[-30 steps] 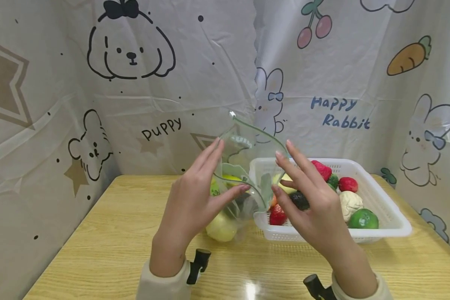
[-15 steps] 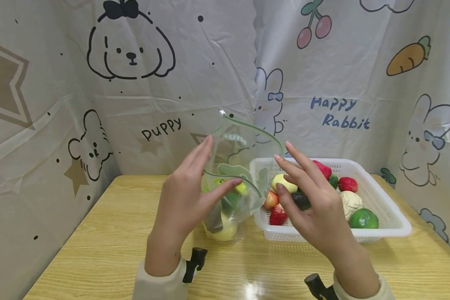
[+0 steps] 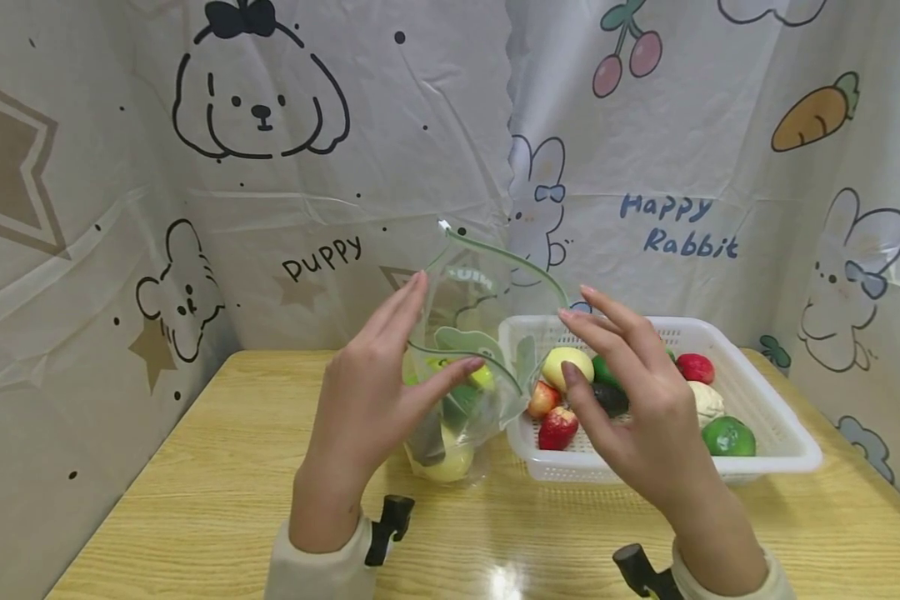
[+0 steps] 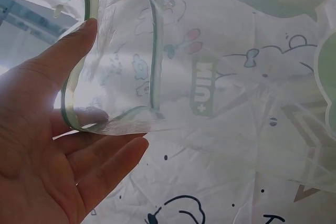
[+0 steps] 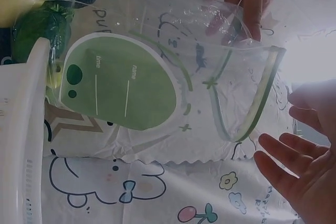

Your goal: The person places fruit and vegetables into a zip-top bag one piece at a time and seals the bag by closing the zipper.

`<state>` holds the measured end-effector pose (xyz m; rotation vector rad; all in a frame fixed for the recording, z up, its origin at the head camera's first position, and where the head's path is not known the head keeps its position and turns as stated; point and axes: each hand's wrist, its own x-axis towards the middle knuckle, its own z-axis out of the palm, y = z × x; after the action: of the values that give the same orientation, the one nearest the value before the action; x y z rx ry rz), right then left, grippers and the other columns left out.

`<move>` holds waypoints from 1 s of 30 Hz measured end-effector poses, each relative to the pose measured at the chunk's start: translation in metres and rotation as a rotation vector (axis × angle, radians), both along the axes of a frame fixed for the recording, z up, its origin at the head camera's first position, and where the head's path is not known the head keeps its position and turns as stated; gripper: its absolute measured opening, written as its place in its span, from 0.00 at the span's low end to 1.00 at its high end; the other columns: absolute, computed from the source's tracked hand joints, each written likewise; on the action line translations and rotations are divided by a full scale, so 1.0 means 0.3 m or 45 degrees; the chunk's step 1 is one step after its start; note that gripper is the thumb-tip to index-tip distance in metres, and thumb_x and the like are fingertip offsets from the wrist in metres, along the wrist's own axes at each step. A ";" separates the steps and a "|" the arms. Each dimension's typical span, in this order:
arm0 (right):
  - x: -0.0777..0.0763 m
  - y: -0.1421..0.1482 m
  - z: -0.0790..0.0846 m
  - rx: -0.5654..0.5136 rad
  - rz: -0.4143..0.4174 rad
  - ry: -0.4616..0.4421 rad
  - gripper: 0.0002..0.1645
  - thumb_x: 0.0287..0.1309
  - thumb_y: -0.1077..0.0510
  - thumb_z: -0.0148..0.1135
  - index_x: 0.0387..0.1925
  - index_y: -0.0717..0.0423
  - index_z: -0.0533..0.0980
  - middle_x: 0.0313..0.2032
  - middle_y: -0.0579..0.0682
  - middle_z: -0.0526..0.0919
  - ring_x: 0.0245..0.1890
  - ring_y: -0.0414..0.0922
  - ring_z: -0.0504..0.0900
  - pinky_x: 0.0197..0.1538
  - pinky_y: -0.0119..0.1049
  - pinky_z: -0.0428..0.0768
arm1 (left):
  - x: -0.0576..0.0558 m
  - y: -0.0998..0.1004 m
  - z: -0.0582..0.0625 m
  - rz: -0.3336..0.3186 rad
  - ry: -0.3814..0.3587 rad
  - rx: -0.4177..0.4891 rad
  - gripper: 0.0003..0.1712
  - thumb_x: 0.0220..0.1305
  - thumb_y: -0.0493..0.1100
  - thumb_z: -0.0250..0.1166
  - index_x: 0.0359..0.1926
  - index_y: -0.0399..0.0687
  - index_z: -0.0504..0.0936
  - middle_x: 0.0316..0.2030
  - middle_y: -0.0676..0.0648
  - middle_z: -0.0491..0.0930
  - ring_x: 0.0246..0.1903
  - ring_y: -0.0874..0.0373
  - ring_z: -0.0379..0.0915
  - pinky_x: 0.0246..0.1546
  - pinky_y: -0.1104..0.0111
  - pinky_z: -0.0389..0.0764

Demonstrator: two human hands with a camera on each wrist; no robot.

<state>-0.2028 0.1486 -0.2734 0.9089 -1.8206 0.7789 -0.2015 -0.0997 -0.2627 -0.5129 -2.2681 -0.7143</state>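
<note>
A clear zip bag (image 3: pixel 467 340) with green-edged lips and green prints stands on the table, its mouth spread wide. Through its film show a yellow round fruit (image 3: pixel 448 465) at the bottom and green pieces above it. My left hand (image 3: pixel 367 383) holds the mouth, thumb at the near lip and fingers round the left side; in the left wrist view the thumb (image 4: pixel 79 43) lies along the lip. To the right, my right hand (image 3: pixel 645 400) hovers with spread fingers just off the lip. In the right wrist view its fingers (image 5: pixel 281 169) are apart from the bag.
A white perforated basket (image 3: pixel 791 454) stands right of the bag, partly behind my right hand. In it lie a yellow fruit (image 3: pixel 567 367), a strawberry (image 3: pixel 557 429), a dark avocado-like piece (image 3: pixel 611 399), a green citrus (image 3: pixel 729 437) and others. Printed cloth (image 3: pixel 307 192) walls off the back.
The bag and my left hand shifted left, then stayed put. My right hand has drawn off the lip, a little right, in the last half second.
</note>
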 end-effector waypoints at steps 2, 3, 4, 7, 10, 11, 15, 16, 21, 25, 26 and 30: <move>-0.001 0.006 0.001 -0.003 -0.007 -0.003 0.26 0.74 0.48 0.54 0.59 0.63 0.79 0.65 0.61 0.76 0.59 0.55 0.79 0.66 0.26 0.72 | 0.001 0.000 0.001 0.001 -0.007 0.000 0.53 0.57 0.63 0.75 0.76 0.44 0.65 0.72 0.45 0.68 0.65 0.46 0.73 0.52 0.54 0.84; -0.001 0.009 0.002 -0.004 -0.011 -0.005 0.26 0.74 0.48 0.54 0.59 0.64 0.79 0.65 0.61 0.76 0.58 0.55 0.80 0.65 0.26 0.72 | 0.001 0.000 0.001 0.002 -0.009 0.001 0.53 0.57 0.63 0.75 0.76 0.44 0.65 0.72 0.45 0.68 0.65 0.46 0.73 0.52 0.54 0.84; -0.002 0.012 0.002 -0.007 -0.014 -0.004 0.26 0.74 0.48 0.54 0.59 0.64 0.79 0.65 0.61 0.76 0.58 0.54 0.80 0.64 0.25 0.73 | 0.002 0.001 0.001 0.001 -0.010 0.002 0.53 0.57 0.63 0.75 0.75 0.44 0.65 0.72 0.45 0.68 0.65 0.46 0.73 0.52 0.54 0.84; -0.007 0.023 0.004 -0.012 -0.027 0.001 0.27 0.74 0.47 0.54 0.58 0.65 0.79 0.65 0.61 0.76 0.57 0.55 0.81 0.64 0.25 0.73 | 0.003 0.001 0.002 0.000 -0.012 0.003 0.52 0.57 0.62 0.75 0.75 0.44 0.66 0.72 0.45 0.68 0.65 0.47 0.73 0.51 0.54 0.84; -0.015 0.042 0.009 -0.015 -0.051 0.002 0.28 0.73 0.47 0.54 0.59 0.64 0.78 0.65 0.62 0.75 0.57 0.56 0.81 0.65 0.25 0.72 | 0.004 0.000 0.003 0.000 -0.007 -0.002 0.52 0.57 0.62 0.75 0.75 0.43 0.66 0.72 0.45 0.68 0.64 0.46 0.73 0.49 0.55 0.85; -0.017 0.054 0.011 -0.012 -0.073 -0.013 0.28 0.73 0.46 0.55 0.61 0.63 0.77 0.66 0.62 0.74 0.58 0.57 0.80 0.65 0.29 0.73 | 0.003 0.000 0.003 0.001 -0.005 -0.004 0.53 0.57 0.62 0.75 0.75 0.43 0.66 0.72 0.45 0.68 0.64 0.46 0.73 0.49 0.54 0.85; -0.021 0.135 0.021 0.034 -0.240 -0.261 0.37 0.66 0.54 0.63 0.74 0.54 0.65 0.73 0.60 0.64 0.60 0.64 0.76 0.58 0.52 0.82 | 0.003 0.000 0.005 0.001 0.004 -0.010 0.53 0.57 0.62 0.75 0.75 0.43 0.66 0.72 0.44 0.68 0.64 0.46 0.74 0.49 0.54 0.85; -0.021 0.163 0.023 0.051 -0.308 -0.379 0.42 0.65 0.54 0.65 0.77 0.51 0.60 0.74 0.61 0.60 0.61 0.66 0.73 0.56 0.59 0.81 | 0.002 0.001 0.005 -0.001 0.007 -0.010 0.53 0.57 0.62 0.75 0.75 0.43 0.66 0.72 0.44 0.68 0.64 0.45 0.74 0.49 0.54 0.85; -0.049 0.316 0.009 0.210 -0.586 -0.931 0.49 0.69 0.50 0.63 0.80 0.57 0.49 0.75 0.72 0.47 0.65 0.78 0.60 0.53 0.81 0.67 | -0.001 0.003 0.004 -0.007 0.014 -0.016 0.52 0.57 0.62 0.74 0.75 0.43 0.66 0.72 0.44 0.68 0.62 0.45 0.75 0.45 0.55 0.87; -0.083 0.413 -0.023 0.341 -0.657 -1.153 0.49 0.71 0.43 0.59 0.75 0.70 0.51 0.68 0.82 0.49 0.62 0.80 0.57 0.55 0.81 0.64 | -0.001 0.003 0.004 -0.013 0.007 -0.014 0.52 0.57 0.62 0.74 0.75 0.43 0.65 0.72 0.44 0.68 0.62 0.44 0.76 0.45 0.56 0.87; -0.088 0.431 -0.029 0.375 -0.667 -1.197 0.50 0.71 0.41 0.59 0.75 0.72 0.51 0.67 0.83 0.50 0.62 0.80 0.57 0.55 0.81 0.64 | 0.000 0.003 0.004 -0.013 0.004 -0.014 0.52 0.57 0.62 0.74 0.75 0.43 0.65 0.72 0.44 0.68 0.62 0.44 0.75 0.45 0.56 0.87; -0.104 0.478 -0.046 0.524 -0.685 -1.355 0.54 0.70 0.36 0.57 0.72 0.77 0.52 0.65 0.87 0.51 0.63 0.82 0.55 0.57 0.80 0.63 | 0.001 0.003 0.003 -0.012 -0.003 -0.012 0.53 0.57 0.62 0.74 0.76 0.44 0.65 0.72 0.45 0.68 0.64 0.45 0.74 0.47 0.55 0.86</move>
<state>-0.2340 0.2920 -0.2874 0.1363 -3.0592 0.5639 -0.2013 -0.0990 -0.2618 -0.5273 -2.2741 -0.7093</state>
